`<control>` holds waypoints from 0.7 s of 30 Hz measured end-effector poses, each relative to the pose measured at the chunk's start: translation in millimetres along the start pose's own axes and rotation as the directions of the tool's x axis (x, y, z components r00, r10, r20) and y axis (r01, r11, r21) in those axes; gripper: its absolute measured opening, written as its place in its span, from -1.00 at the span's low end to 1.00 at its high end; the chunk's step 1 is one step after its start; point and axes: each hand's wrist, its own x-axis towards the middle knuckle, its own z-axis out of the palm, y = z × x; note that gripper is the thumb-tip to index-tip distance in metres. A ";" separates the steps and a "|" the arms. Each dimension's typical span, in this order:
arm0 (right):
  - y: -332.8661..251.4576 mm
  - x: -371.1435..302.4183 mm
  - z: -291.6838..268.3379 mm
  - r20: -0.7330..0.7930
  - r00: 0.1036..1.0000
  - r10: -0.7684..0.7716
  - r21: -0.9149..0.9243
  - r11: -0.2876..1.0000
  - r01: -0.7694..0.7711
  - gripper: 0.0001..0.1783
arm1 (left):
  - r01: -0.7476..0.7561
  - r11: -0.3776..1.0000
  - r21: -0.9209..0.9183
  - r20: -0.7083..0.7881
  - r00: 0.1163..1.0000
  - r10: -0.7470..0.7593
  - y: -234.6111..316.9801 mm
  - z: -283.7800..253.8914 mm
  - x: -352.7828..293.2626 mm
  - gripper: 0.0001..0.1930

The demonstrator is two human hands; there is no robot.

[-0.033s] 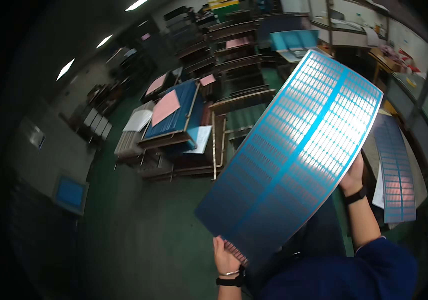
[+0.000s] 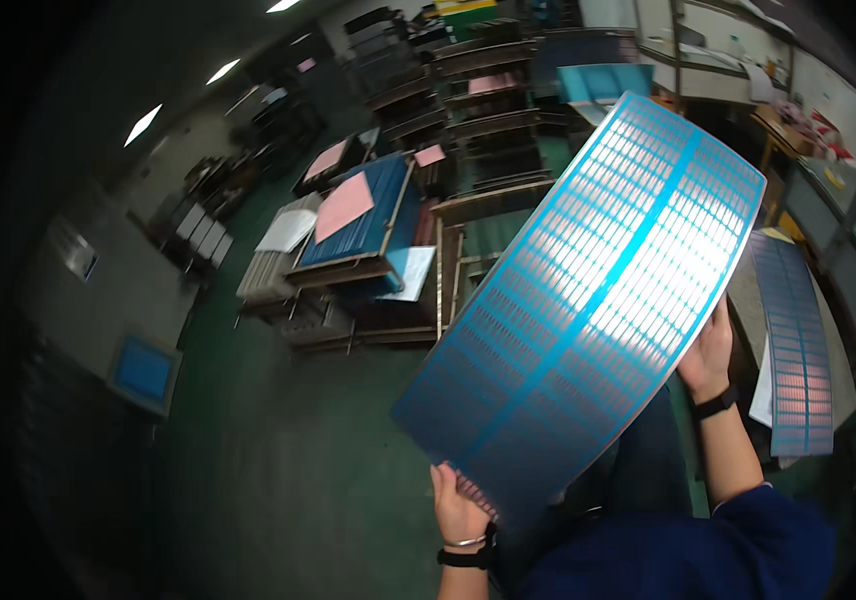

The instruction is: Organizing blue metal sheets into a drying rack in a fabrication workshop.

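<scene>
A large, thin circuit board panel, blue with rows of shiny copper-coloured rectangles, slants across the view in front of me. Its lower end is dark, while light glares off the upper right. My left hand grips the panel's lower left corner, the thumb on its edge. At the long right edge my right hand is closed round the panel, its fingers partly hidden behind it. To the right of that hand a similar patterned panel lies on a pale surface.
Left of centre, a rack of blue panels carries a pink sheet, beside a grey stack topped with white paper. More dark racks line up behind. A blue screen stands at the left. Green floor spreads below.
The racks and side bench have shifted slightly to the right in view. Both hands still hold the panel, which has barely moved in the picture.
</scene>
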 end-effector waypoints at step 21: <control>10.8 -11.2 -61.7 -0.157 0.971 0.183 -0.147 0.968 -0.206 -0.55 | -0.291 0.880 0.376 0.223 0.950 0.219 -40.7 110.9 4.5 -0.52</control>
